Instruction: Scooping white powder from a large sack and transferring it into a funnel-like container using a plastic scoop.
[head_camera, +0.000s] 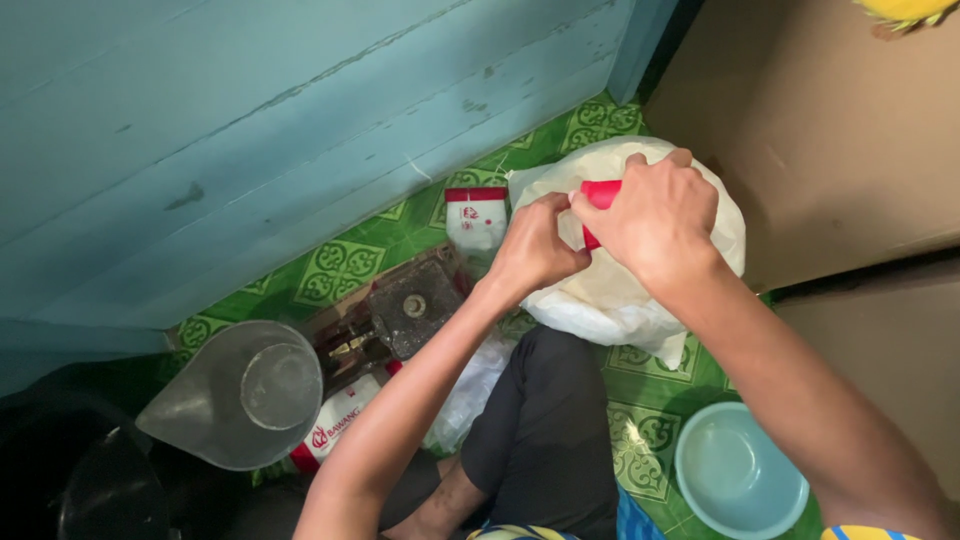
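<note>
Both hands (600, 230) gripping red packet (600, 195), white sack (620, 290)

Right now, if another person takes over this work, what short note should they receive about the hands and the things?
Left hand: its grip pinches the end of the red plastic strip at the top of the white plastic sack.
Right hand: closed over the same strip, resting on the sack.
Things: the sack sits on the green patterned floor by the blue wooden wall. The clear plastic jug is at the left and the pale blue round bowl at the lower right; both look empty.
Done: both hands have hold of the strip.
Left: whether the sack is open or closed is hidden by the hands.
</note>
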